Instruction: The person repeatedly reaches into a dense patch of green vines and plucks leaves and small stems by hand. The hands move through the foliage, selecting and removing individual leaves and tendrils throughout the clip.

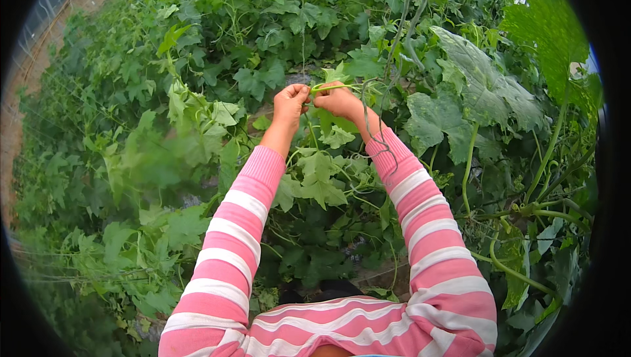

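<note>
My two hands meet in front of me at a light green vine stem with young leaves. My left hand is closed in a pinch where the stem meets a thin hanging string; which of the two lies between its fingertips is hard to see. Just beside it, my right hand has its fingers curled and pinched at the same stem. Lobed leaves of the vine hang below the hands.
Dense leafy vines spread ahead and to the left. Large pale-spotted leaves and thick stems stand close on the right. Grey-green tendrils dangle by my right wrist. A bare soil path runs along the far left.
</note>
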Demonstrator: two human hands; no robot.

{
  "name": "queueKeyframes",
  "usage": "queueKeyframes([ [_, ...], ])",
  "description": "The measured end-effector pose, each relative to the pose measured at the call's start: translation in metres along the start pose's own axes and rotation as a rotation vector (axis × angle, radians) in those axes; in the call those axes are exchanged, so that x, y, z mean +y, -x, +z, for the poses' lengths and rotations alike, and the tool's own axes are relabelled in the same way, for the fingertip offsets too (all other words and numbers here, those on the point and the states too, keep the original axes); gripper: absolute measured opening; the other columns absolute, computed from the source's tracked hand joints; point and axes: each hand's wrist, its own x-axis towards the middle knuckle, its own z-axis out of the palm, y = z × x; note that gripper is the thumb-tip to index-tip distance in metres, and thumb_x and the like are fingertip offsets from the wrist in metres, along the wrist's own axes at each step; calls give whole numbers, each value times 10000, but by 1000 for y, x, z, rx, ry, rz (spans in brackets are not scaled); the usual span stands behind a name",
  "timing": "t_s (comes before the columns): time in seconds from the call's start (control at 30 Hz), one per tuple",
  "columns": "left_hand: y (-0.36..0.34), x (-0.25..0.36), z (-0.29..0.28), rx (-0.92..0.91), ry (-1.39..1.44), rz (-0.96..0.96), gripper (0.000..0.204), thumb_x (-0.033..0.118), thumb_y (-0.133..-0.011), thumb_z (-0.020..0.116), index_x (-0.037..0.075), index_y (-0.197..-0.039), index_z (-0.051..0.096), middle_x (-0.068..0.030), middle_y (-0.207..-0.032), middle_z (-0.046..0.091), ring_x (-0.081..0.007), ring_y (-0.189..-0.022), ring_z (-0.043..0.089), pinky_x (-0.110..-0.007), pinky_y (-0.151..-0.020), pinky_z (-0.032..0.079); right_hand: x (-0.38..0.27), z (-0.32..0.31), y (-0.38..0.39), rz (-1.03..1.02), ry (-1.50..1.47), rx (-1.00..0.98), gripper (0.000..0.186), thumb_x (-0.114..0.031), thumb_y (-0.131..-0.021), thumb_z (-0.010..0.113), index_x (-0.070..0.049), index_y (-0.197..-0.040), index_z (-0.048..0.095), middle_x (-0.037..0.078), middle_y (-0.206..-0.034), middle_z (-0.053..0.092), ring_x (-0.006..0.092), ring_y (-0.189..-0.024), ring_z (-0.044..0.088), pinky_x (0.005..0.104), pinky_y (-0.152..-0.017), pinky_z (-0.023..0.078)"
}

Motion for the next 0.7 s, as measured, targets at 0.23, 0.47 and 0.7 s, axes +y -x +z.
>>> queueKeyframes([
  [0.23, 5, 21, 19, -20, -77, 159, 135, 201, -841, 666, 75, -852, 619, 51, -698, 560, -38, -599, 470, -193, -516, 365, 1, -17, -16, -184, 358, 367, 154, -165, -700, 655, -21, -754, 655, 55, -592, 596, 124, -536, 522, 274, -519, 436],
  [0.47, 5, 23, 19, -31, -35, 241, 213, 216, -765, 751, 50, -811, 627, 33, -709, 581, -36, -603, 473, -183, -524, 360, -10, -14, -22, -174, 192, 213, 202, -216, -679, 696, -33, -763, 688, 133, -696, 651, 262, -597, 619, 323, -570, 487],
  [0.7, 8, 19, 16, 12, -7, 135, 110, 162, -843, 660, 60, -876, 642, 30, -747, 607, -51, -659, 530, -198, -562, 412, -10, -5, -11, -234, 96, 412, 181, -190, -705, 688, -30, -791, 689, 118, -704, 658, 181, -596, 621, 300, -566, 480],
])
